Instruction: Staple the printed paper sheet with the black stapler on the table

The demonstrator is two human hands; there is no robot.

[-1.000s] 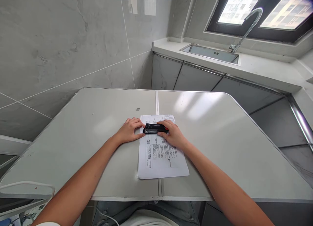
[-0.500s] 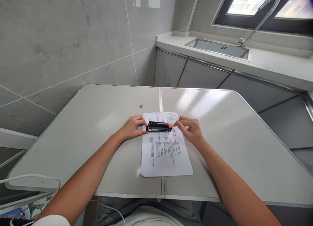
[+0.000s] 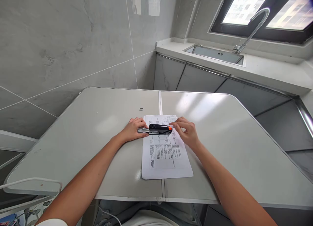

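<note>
A black stapler [image 3: 158,129] with an orange button [image 3: 170,128] lies crosswise on printed sheets of paper [image 3: 168,167]. Its metal staple tray [image 3: 143,130] sticks out at the left end. My left hand [image 3: 134,128] holds that end, fingers on the far side and thumb on the near side, with the tray between them. At the other end, my right hand [image 3: 186,131] has its curled fingertips on the orange button. Two small strips of staples [image 3: 141,109] lie on the table beyond the paper.
The white folding table [image 3: 117,174] has a seam down its middle. Behind it are a tiled wall [image 3: 73,40] and a counter with a sink [image 3: 217,54] and a tap [image 3: 254,30]. A white cable [image 3: 31,179] hangs by the left corner.
The staple tray has slid out of the stapler's left end, between my left fingers and thumb. My right fingertips have moved left onto the orange button. The view has tilted slightly.
</note>
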